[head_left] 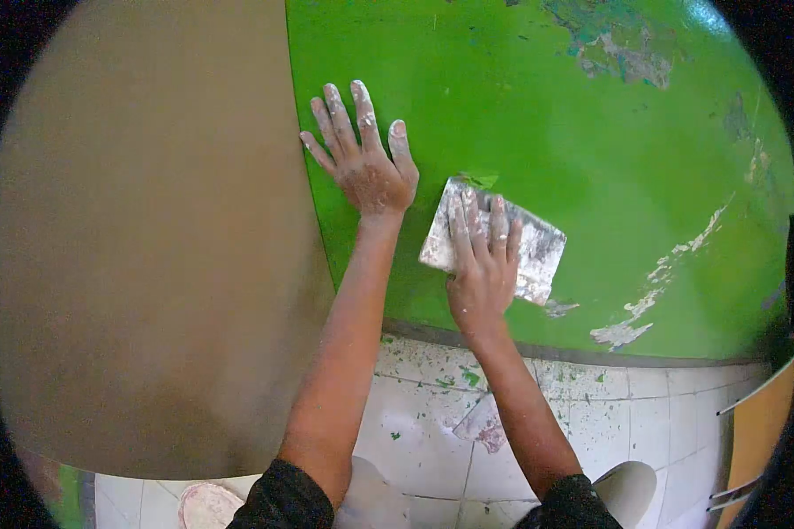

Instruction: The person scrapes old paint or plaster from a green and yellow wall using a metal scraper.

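Observation:
My left hand lies flat with its fingers spread on the green painted surface, close to the border with the brown part. White powder coats its fingertips. In my right hand is a wide flat scraper, its metal smeared white and grey. The fingers are stretched over its top face, and the thumb is mostly hidden. The scraper lies against the green surface, tilted, with a loose green paint flake at its upper edge.
Peeled patches show at the upper right, and a whitish scraped streak runs at the right. The smooth brown surface fills the left. Below, green flakes litter the white tiled floor. An orange-brown panel stands at the right edge.

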Action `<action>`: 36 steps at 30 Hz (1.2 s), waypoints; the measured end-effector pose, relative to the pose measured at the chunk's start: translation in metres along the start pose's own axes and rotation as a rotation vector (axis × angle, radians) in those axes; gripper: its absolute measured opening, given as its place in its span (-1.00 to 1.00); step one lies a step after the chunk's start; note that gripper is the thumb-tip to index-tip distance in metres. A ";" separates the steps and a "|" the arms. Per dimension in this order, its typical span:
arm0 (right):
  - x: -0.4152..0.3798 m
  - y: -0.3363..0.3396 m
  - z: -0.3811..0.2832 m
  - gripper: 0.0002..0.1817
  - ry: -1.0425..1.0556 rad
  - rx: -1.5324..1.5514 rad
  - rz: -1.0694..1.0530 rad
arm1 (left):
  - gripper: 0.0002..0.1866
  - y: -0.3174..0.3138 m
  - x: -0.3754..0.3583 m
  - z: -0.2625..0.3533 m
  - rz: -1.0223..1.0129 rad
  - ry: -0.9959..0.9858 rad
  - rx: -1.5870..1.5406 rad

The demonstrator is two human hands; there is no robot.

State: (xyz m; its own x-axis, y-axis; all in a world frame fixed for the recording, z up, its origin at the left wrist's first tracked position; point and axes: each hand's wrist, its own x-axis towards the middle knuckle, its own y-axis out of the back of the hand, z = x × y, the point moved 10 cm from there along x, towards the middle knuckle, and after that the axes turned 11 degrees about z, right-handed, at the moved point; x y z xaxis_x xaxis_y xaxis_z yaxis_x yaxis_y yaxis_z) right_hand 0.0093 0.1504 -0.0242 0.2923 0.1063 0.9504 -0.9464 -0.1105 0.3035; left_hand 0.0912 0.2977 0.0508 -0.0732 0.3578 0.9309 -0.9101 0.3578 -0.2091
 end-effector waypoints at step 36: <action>0.040 0.022 0.004 -0.29 -0.047 -0.078 0.077 | -0.31 0.000 -0.003 0.002 -0.006 0.001 -0.020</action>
State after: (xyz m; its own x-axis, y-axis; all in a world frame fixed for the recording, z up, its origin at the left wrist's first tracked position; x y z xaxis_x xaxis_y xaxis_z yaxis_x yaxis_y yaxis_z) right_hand 0.0004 0.1478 0.0205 0.2229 0.0542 0.9733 -0.9735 -0.0394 0.2251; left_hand 0.0905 0.2950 0.0488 -0.0673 0.3562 0.9320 -0.9022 0.3772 -0.2093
